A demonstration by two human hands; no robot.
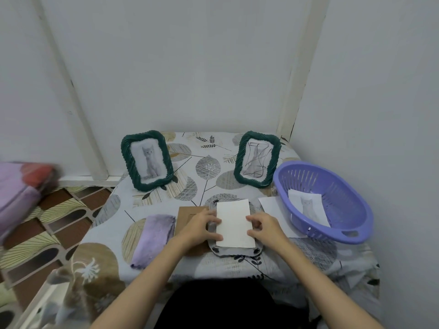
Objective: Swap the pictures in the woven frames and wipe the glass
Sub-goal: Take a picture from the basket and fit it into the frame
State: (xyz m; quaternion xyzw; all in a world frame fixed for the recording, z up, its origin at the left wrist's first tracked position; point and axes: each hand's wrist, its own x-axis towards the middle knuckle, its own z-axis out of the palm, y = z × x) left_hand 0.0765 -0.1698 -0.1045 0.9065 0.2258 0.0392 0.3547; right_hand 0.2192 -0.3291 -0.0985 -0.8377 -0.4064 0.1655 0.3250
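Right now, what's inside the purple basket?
The purple basket holds one sheet with a grey cat picture, leaning on its inner wall. Whatever lies under that sheet is covered. A white paper runs beneath the basket's near-left edge.

I see face-down frame (pixel 234 251) at table (pixel 202 269) centre, paper (pixel 234 224) on it. Cardboard backing (pixel 187 213) at 9 o'clock, touching; folded cloth (pixel 152 241) further left. Two upright frames behind: one (pixel 148 160) at 11 o'clock, other (pixel 257 159) at 1. Basket (pixel 332 186) at 3 o'clock, picture (pixel 308 207) in it, sheet (pixel 273 205) under its left rim.
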